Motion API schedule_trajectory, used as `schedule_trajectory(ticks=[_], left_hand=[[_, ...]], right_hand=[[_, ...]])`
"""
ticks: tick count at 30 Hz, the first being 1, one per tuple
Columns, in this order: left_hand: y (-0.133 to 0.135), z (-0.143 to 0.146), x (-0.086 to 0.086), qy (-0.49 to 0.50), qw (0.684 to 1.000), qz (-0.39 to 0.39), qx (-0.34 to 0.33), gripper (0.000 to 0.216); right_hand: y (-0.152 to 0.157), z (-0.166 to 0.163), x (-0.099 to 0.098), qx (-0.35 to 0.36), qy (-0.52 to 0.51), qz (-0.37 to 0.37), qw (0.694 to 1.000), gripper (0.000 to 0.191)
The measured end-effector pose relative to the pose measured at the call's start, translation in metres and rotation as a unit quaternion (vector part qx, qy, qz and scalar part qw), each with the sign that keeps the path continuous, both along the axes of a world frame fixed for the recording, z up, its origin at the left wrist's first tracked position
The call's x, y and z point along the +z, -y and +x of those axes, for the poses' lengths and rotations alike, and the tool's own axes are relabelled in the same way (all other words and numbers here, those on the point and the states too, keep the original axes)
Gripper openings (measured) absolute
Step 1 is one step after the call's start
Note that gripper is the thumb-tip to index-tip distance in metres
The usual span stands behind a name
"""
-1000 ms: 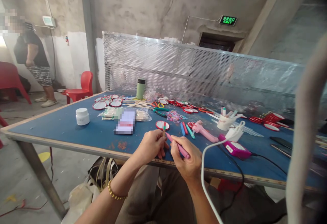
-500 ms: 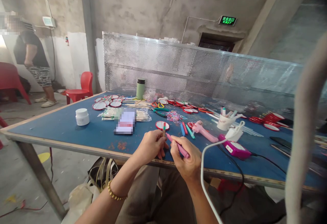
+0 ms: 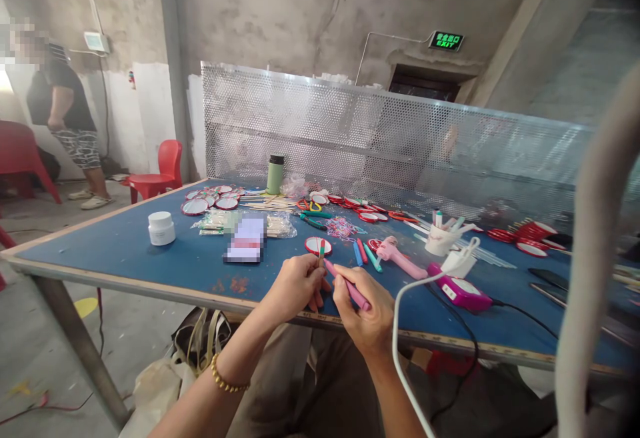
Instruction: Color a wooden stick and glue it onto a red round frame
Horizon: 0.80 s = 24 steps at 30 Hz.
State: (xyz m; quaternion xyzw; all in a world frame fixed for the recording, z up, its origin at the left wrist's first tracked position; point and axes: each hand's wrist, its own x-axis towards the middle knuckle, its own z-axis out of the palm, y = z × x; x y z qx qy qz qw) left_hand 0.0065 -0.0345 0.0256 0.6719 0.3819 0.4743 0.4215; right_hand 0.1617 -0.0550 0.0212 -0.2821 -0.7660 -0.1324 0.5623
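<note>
My left hand (image 3: 299,281) is closed on a small flat stick (image 3: 322,249), coloured green and red near its upper end. In my right hand (image 3: 369,308) is a pink marker pen (image 3: 357,295), gripped like a pencil, its tip close beside the stick. Both hands are close together over the table's front edge. Just beyond them lies a round white disc with a red rim (image 3: 313,245). To its right rest a blue marker (image 3: 357,253), a red marker (image 3: 362,252) and a teal marker (image 3: 373,259), next to a pink gun-shaped tool (image 3: 404,261).
A phone (image 3: 245,241) and white jar (image 3: 161,229) stand left on the blue table (image 3: 115,251). Behind are pliers (image 3: 314,221), several red-rimmed discs (image 3: 370,216) and a green bottle (image 3: 275,175). A white cable (image 3: 399,331) loops right, near a purple box (image 3: 464,293). Someone (image 3: 65,98) stands far left.
Almost nothing differs. Both hands keep their grips and places, with at most a very slight shift of the view.
</note>
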Motion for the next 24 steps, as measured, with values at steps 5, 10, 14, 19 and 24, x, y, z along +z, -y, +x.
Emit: schedule_trajectory(ticks=[5, 10, 14, 19, 24], left_hand=[[0.0012, 0.0001, 0.0005, 0.001, 1.0, 0.002, 0.0, 0.02], [0.0014, 0.0004, 0.0001, -0.003, 1.0, 0.003, 0.003, 0.021], [0.0012, 0.0005, -0.0003, -0.001, 1.0, 0.007, -0.001, 0.019], [0.0002, 0.0, 0.001, -0.003, 1.0, -0.007, 0.002, 0.022], [0.0003, 0.0001, 0.0014, 0.001, 1.0, -0.006, 0.001, 0.022]], right_hand=[[-0.0004, -0.0007, 0.0012, 0.006, 0.001, 0.0, 1.0, 0.023], [-0.0008, 0.0005, 0.0007, 0.008, 0.002, -0.003, 1.0, 0.024], [-0.0012, 0.0005, 0.0008, 0.01, 0.007, 0.008, 1.0, 0.024], [-0.0012, 0.0006, -0.0006, -0.002, -0.013, 0.0, 1.0, 0.02], [-0.0006, 0.0007, 0.0004, 0.0, -0.009, -0.009, 1.0, 0.02]])
